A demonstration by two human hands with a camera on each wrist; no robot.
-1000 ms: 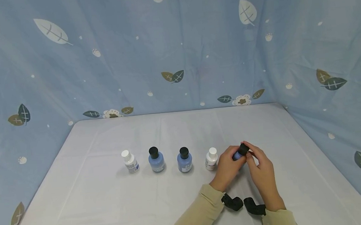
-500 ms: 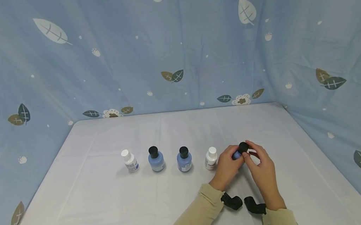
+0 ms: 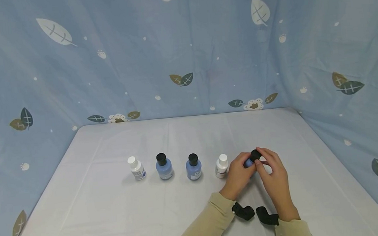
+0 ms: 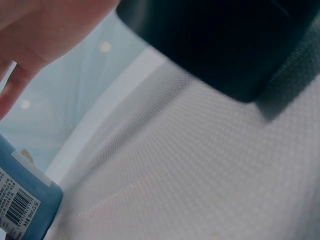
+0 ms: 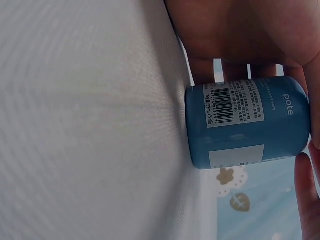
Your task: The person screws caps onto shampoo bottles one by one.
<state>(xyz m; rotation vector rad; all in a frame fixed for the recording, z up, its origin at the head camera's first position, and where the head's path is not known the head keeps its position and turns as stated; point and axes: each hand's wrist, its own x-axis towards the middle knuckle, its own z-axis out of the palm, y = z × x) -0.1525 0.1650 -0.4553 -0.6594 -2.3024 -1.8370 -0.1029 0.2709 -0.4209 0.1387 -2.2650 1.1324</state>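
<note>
In the head view, a small blue bottle (image 3: 248, 162) with a black cap (image 3: 255, 154) is between my two hands. My left hand (image 3: 237, 176) grips the bottle's body from the left, partly hiding it. With thumb and fingers, my right hand (image 3: 275, 176) pinches the black cap. In the right wrist view, the bottle (image 5: 240, 122) shows its barcode label, and its base meets the white table surface. The left wrist view catches part of the same blue bottle (image 4: 30, 200) at the lower left.
To the left stand a white bottle (image 3: 221, 166), a blue bottle (image 3: 193, 169), another blue bottle (image 3: 164, 169) and another white bottle (image 3: 137, 169), in a row on the white table (image 3: 116, 212). Black wrist devices (image 3: 243, 212) show below the hands. A patterned blue curtain (image 3: 138, 62) hangs behind.
My right thumb and fingers have shifted their hold around the black cap. My left hand keeps its grip on the bottle, and the row of bottles stays in place.
</note>
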